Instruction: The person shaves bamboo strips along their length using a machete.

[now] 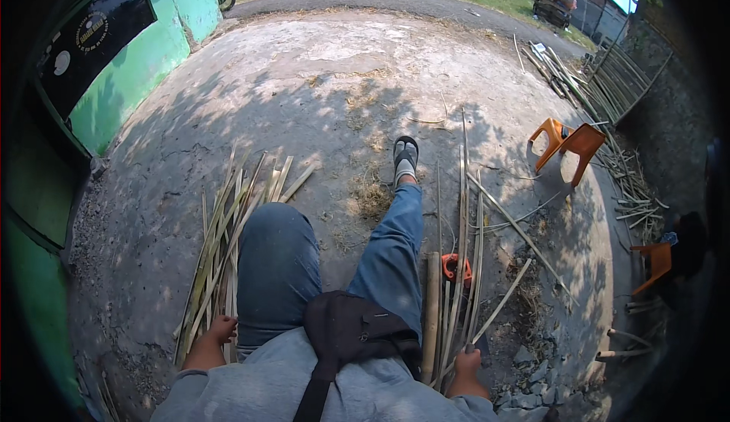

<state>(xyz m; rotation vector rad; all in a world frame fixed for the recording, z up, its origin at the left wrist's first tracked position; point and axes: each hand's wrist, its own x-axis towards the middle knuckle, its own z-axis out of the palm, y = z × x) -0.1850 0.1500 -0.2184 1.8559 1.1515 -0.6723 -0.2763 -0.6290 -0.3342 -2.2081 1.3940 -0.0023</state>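
Observation:
My right hand point(468, 357) is closed around a pale bamboo strip point(503, 299), which slants up and away to the right. Beside that hand, more long bamboo strips point(477, 270) lie on the ground, along with a thicker bamboo pole point(432, 300). Between them sits an orange object point(450, 264), partly covered by the strips. My left hand point(222, 329) hangs by my left thigh with its fingers curled, next to a bundle of split bamboo strips point(213, 258). Whatever it may hold is hidden.
An orange plastic chair point(582, 144) stands at the right, with another orange piece of furniture point(654, 262) nearer. Bamboo lengths point(627, 175) are heaped along the right wall. A green wall point(114, 110) borders the left. Farther off, a loaded cart point(552, 0) stands by the road.

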